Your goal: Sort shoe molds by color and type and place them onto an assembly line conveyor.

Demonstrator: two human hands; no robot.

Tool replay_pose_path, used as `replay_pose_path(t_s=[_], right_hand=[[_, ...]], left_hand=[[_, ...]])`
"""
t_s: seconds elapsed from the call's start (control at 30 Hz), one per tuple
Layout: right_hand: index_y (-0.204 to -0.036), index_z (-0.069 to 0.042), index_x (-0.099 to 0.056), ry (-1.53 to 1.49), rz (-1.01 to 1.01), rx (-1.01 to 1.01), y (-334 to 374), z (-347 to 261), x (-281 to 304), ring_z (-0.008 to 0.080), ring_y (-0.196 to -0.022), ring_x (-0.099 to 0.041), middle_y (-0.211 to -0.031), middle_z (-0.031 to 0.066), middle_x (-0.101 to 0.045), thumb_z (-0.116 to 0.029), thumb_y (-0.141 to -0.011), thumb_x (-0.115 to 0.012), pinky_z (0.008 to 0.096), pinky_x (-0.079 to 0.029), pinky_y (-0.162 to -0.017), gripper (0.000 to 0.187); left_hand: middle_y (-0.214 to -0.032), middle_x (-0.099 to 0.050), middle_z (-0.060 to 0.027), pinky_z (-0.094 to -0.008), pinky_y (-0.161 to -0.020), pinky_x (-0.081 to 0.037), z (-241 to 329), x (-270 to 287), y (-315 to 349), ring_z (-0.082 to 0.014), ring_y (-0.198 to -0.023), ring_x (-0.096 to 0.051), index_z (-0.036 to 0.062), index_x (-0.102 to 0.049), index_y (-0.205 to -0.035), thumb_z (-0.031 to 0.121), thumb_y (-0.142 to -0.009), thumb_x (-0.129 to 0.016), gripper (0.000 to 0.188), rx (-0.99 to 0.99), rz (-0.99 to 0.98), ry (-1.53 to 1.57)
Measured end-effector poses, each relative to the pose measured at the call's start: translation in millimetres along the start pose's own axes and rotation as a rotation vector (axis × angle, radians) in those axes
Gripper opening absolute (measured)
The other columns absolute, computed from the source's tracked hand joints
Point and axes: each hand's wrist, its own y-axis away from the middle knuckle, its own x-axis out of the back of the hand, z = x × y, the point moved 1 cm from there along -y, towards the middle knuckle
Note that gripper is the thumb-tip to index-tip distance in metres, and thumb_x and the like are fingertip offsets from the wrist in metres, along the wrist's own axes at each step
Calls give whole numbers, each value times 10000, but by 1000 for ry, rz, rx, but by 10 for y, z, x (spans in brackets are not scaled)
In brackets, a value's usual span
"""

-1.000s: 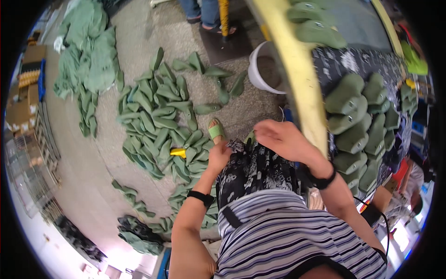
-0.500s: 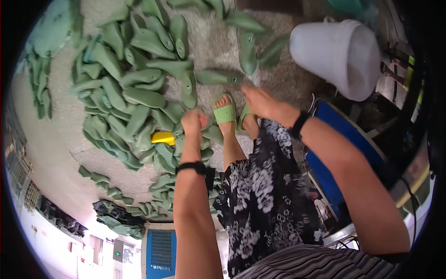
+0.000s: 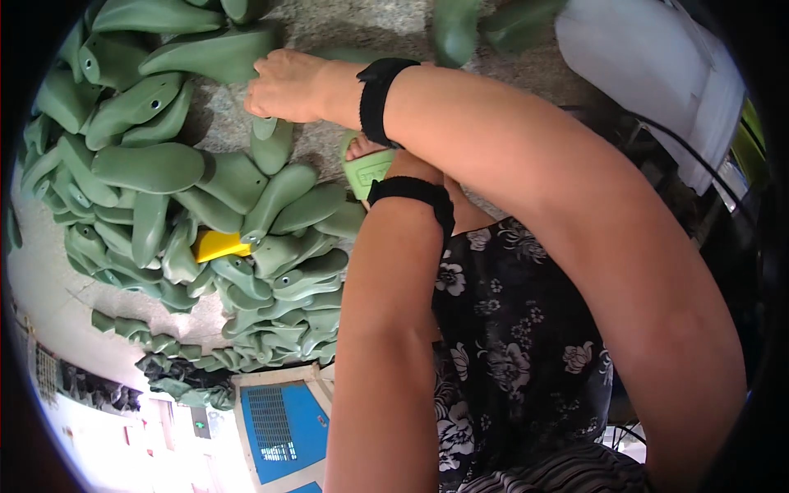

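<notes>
My right hand (image 3: 283,86) reaches across to the left, its fingers curled around the end of a green shoe last (image 3: 215,54). Just below its knuckles lies another green shoe last (image 3: 271,148), pointing toward me. My left hand (image 3: 417,167) is mostly hidden beneath my right forearm; only a strip of skin past its black wristband shows, so its fingers cannot be made out. A big heap of green shoe lasts (image 3: 148,168) covers the floor on the left, with a yellow piece (image 3: 220,245) among them.
A whitish plastic bucket (image 3: 649,74) lies tipped on its side at the far right. Two more lasts (image 3: 456,33) rest at the far edge. My foot in a green slipper (image 3: 366,168) stands beside the heap. A blue panelled cabinet (image 3: 283,431) is at the lower left.
My right hand has swung left across my left arm to the lasts. My left hand has gone under my right forearm. The view has come closer to the heap.
</notes>
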Motion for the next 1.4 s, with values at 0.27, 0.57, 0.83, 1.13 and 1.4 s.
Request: replay_pose_path(t_s=[0.27, 0.57, 0.83, 1.13, 1.4], right_hand=[[-881, -24, -637, -597, 14, -579, 687, 76, 1234, 391, -831, -620, -819, 216, -646, -421, -686, -690, 452, -476, -750, 445], [-866, -49, -642, -628, 126, -1000, 2764, -432, 3074, 364, -813, -614, -818, 199, -639, -459, -673, -693, 455, -464, -762, 456], [-701, -15, -598, -486, 763, -1025, 4345, -1643, 4816, 367, -686, -601, -688, 175, -609, -455, -644, -693, 452, -479, -662, 453], [-677, 24, -605, -875, 1208, -1124, 6267, -2884, 5530, 382, -611, -587, -608, 213, -576, -443, -659, -725, 442, -458, -604, 482], [-812, 49, -636, -912, 1506, -1435, 8025, -3977, 5466, 178, -595, -564, -649, 182, -593, -320, -712, -737, 352, -457, -584, 395]], left_hand=[[-1148, -515, -200, -448, -681, -580, -829, 894, 153, -346, -940, -592, -34, -444, -1200, 74, -789, -576, 445, 415, 14, 486], [-995, -578, -209, -434, -618, -589, 1542, 1708, 1828, -332, -770, -635, -136, -500, -995, -13, -760, -589, 280, 814, -328, 658], [-884, -620, -143, -341, -612, -559, 3762, 2515, 3042, -217, -703, -622, -110, -527, -972, 51, -734, -651, 313, 289, -565, 234], [-913, -627, -100, -285, -685, -508, 5216, 2102, 4645, -187, -808, -607, -76, -576, -1046, -24, -711, -605, 341, -8, -740, 157], [-969, -627, -118, -332, -734, -503, 5886, 822, 5433, -214, -884, -613, -92, -562, -1038, 6, -703, -601, 351, -599, -1087, -131]])
